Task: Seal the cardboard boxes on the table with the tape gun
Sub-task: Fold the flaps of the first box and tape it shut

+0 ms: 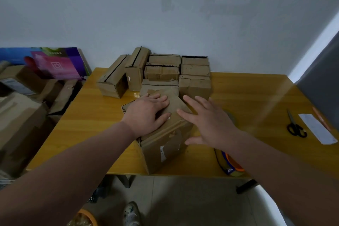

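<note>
The brown box (165, 145) sits at the near edge of the table (88, 124), turned a little so one corner points at the person. The left hand (146, 113) lies flat on its top and presses down. The fingers are straight and a bit spread, and they hold nothing. The right hand (207, 123) is over the right side of the box. Its fingers are wide apart and straight, and the thumb is near the side wall of the box. I cannot tell if this hand touches the box or is just above it. Both bare arms reach forward from the bottom corners.

The tape gun (232, 165) lies on the table just right of the box, under the right arm. Only a part of it shows, with orange, blue and black on it. No hand touches it.

The box is worn cardboard with creases. Its side has torn bits of old tape and a ripped white label. The table top is yellow wood, smooth and shiny.

The other boxes (161, 73) are packed close together at the back of the table by the wall. Some stand tall and some are stacked. Black scissors (295, 128) and a long white strip (318, 128) lie far to the right. More cardboard boxes (20, 115) sit on the floor to the left.
</note>
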Available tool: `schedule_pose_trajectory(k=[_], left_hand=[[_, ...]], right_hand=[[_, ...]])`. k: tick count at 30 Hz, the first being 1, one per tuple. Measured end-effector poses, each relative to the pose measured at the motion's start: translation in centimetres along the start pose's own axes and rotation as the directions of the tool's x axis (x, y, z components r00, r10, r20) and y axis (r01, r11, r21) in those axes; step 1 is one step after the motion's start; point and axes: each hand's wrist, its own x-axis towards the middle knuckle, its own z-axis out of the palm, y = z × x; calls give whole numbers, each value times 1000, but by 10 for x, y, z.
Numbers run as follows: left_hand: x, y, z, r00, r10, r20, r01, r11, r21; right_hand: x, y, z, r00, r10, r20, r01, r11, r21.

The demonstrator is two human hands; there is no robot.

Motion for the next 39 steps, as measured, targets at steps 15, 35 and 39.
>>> schedule_pose_trajectory(k=[15, 35, 39], left_hand=[[0, -8, 9, 997, 14, -77, -21, 996, -91], [-3, -16, 21, 966, 86, -243, -124, 981, -147], [-2, -17, 21, 962, 99, -255, -138, 980, -140]], right_hand=[[37, 8, -1, 982, -42, 187, 62, 993, -101], [133, 5, 6, 938, 346, -20, -313, 869, 384], [133, -5, 3, 953, 278, -119, -255, 951, 177]])
